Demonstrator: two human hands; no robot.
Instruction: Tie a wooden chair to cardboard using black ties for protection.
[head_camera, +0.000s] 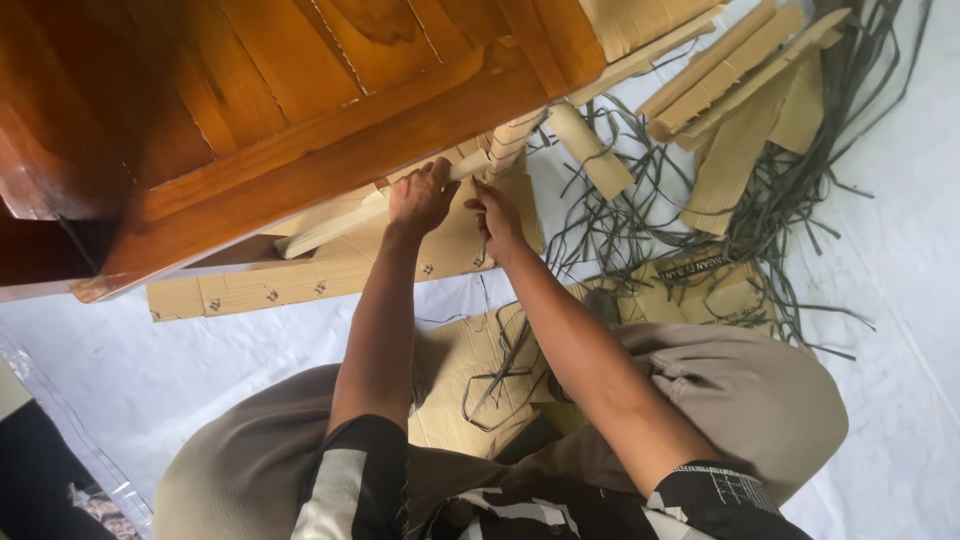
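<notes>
We see a big polished wooden furniture piece (250, 110) tipped across the upper left, its lower rail running diagonally above a white floor sheet (900, 300). Flat cardboard sheets (300, 280) lie under the rail, and more cardboard strips (730, 80) are piled at the upper right among loose grey plastic straps (800, 190). We sit cross-legged in grey trousers (740, 400), with another cardboard piece (460, 370) between our knees. A folded cardboard wrap (505, 150) sits on the furniture leg just below the rail. Our left hand (421, 197) has its grip clenched on a pale strip at the wrap's edge. Our right hand (497, 215) presses its fingers against the wrap, pinching it closed.
</notes>
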